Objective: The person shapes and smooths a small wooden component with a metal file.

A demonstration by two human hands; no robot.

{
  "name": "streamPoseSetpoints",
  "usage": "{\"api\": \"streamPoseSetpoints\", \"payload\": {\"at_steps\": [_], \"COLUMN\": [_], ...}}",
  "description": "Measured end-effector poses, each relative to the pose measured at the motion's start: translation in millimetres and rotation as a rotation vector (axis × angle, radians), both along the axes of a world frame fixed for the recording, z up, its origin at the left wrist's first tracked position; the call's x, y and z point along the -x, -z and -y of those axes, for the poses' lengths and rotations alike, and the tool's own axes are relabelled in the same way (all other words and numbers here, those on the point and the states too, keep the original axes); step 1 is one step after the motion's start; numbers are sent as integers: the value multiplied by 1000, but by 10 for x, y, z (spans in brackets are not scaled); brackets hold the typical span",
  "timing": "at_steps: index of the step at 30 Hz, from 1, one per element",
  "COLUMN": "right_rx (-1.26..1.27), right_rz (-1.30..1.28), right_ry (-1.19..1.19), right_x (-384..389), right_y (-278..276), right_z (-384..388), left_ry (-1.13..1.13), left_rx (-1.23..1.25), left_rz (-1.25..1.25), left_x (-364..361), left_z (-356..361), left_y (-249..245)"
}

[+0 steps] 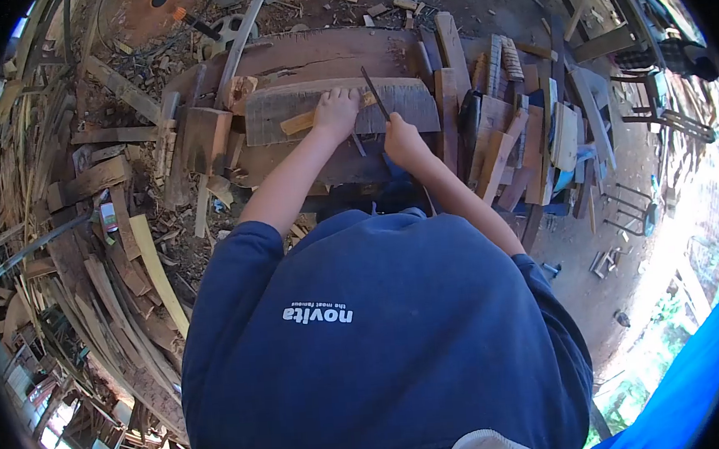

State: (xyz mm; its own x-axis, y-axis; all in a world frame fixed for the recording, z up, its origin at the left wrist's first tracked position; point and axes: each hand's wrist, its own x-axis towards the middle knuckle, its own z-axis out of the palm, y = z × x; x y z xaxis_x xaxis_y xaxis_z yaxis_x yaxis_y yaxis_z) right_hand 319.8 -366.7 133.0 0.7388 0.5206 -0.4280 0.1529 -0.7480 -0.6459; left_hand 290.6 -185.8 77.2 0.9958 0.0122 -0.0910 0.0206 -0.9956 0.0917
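Observation:
My left hand (338,114) is closed over a short strip of light wood (298,124), pressing it onto a wide, weathered grey board (268,107). The strip's other end shows just right of my fingers. In a fist, my right hand (404,139) grips a long, thin, dark blade-like tool (373,90). It slants up and left from the fist, crossing the strip's right end in this view. Whether it is a file or a narrow saw blade, I cannot tell.
Under the board is a brown wooden bench top (314,52). Wood offcuts (497,165) crowd its right side, and a wooden block (208,139) stands at left. Long slats (124,316) pile up farther left. An orange-handled tool (195,23) lies beyond the bench.

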Motion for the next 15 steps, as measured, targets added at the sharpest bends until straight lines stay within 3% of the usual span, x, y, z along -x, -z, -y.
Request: {"api": "streamPoseSetpoints", "payload": {"at_steps": [10,12,15], "right_rx": [162,-4,-19], "right_rz": [23,4,13], "right_ry": [-80,-45,-63], "right_x": [29,-10,-26], "right_y": [20,154,149], "right_z": [-74,-72,-59], "left_ry": [-104,-108,-124], "left_rx": [-12,-20,-36], "left_rz": [-41,-44,-42], "left_x": [-46,-40,-53], "left_z": [33,47,65], "left_y": [19,-7,-35]}}
